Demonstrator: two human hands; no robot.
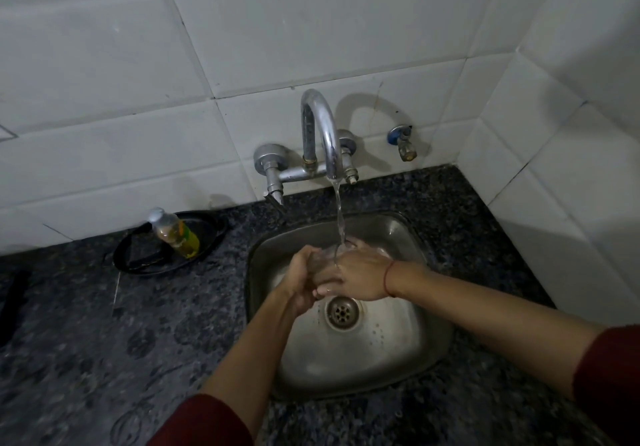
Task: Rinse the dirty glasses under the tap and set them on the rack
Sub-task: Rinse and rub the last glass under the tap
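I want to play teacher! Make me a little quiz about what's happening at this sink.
1. True or false: water runs from the tap onto the glass.
2. Who holds the glass? A) the left hand alone B) the right hand alone C) both hands
3. Fill in: the soap bottle, left of the sink, sits in a black ____.

Key: 1 true; 2 C; 3 tray.
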